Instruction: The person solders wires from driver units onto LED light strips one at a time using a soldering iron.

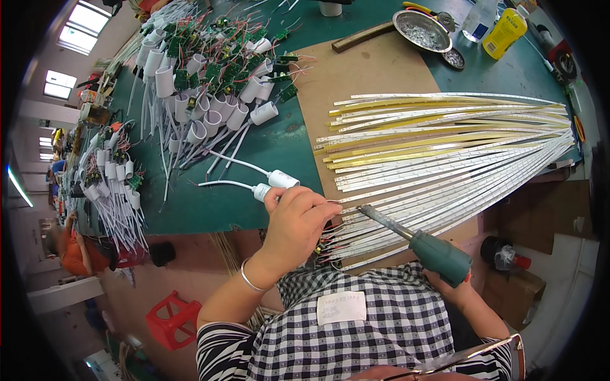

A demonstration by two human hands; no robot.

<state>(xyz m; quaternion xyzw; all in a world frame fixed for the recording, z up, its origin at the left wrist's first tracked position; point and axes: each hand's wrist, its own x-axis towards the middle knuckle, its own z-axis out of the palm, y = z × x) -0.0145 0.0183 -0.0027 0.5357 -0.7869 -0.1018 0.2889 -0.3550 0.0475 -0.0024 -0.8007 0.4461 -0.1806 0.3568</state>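
My left hand has its fingers pinched together at the near-left ends of the white LED strips. Whatever sits between the fingertips is too small to make out. Two white plastic sleeves with cables, one a white sleeve, lie against the back of these fingers. In my right hand is a soldering iron with a green handle. Its metal tip points left and rests at or just above the strip ends, a little right of my left fingertips. Thin wires and small circuit boards hang below my left hand.
A large heap of white sleeves with green circuit boards covers the table's left. Yellow-backed strips lie among the white ones on a brown board. Beyond stand a metal bowl and a yellow bottle. A red stool is on the floor.
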